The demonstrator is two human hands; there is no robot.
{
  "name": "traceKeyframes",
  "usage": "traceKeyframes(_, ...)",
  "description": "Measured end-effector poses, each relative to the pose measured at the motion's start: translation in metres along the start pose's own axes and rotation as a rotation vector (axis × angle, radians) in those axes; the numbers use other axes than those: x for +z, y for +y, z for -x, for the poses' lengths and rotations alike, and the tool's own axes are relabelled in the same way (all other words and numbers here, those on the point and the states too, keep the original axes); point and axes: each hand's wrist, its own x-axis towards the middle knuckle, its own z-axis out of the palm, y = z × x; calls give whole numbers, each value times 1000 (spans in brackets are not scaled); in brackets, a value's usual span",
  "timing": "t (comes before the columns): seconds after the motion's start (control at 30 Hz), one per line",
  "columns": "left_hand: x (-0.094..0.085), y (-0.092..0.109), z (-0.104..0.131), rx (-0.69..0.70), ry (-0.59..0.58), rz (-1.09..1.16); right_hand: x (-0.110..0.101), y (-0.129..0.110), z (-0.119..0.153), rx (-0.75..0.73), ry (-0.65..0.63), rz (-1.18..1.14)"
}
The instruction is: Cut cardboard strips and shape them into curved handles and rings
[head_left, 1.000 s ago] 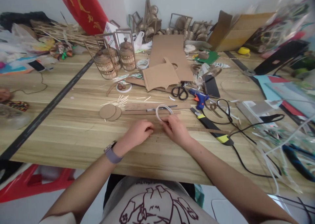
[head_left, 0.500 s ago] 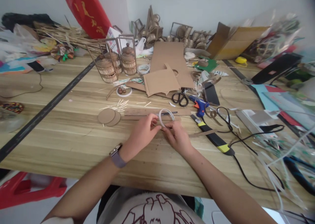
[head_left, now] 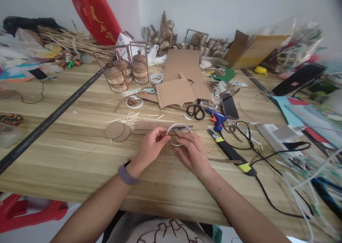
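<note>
Just above the table's middle, my left hand [head_left: 155,143] pinches the left side of a thin white ring [head_left: 169,130] between thumb and fingers. The ring is tilted so its opening shows. On the ring's right side, the bent fingers of my right hand [head_left: 194,152] grip its rim. A narrow brown strip [head_left: 224,160] trails right from under my right hand; whether its hidden end touches the ring, I cannot tell. Behind the ring lie a dark pen [head_left: 184,128] and a long flat brown cardboard strip [head_left: 149,126]. Left of my hands are brown cardboard discs [head_left: 114,130].
Thin pale sticks [head_left: 130,117] lie beyond the discs. To the right are a black-and-yellow cutter tool [head_left: 229,152] with a cord, a blue glue gun [head_left: 219,120] and black scissors [head_left: 196,111]. Cardboard sheets [head_left: 176,90] and small lidded baskets [head_left: 115,79] stand farther back.
The ring has turned from nearly upright to a flatter tilt. My left hand has shifted onto its left side, and my right fingers have moved over its right side. The brown strip sits lower.
</note>
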Motion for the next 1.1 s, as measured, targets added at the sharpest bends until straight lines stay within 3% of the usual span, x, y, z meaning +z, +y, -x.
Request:
traceKeyframes(0.13, 0, -2, 1, -38, -5, 102, -5, 6, 3, 245, 207, 34)
traceKeyframes(0.27, 0, -3, 2, -55, -5, 157, -6, 15, 6, 441, 179, -76)
traceKeyframes(0.5, 1, -2, 4, -83, -76, 65, -11, 9, 2, 429, 74, -126)
traceKeyframes(0.67, -1, 1, 7, 10, 4, -104, -14, 8, 1, 421, 78, -117)
traceKeyframes(0.9, 0, 12, 13, 137, 24, -213, -14, 9, 0, 404, 35, -138)
traceKeyframes(1.1, 0, 10, 14, 110, 59, -155, -13, 8, 1, 423, 1, -178)
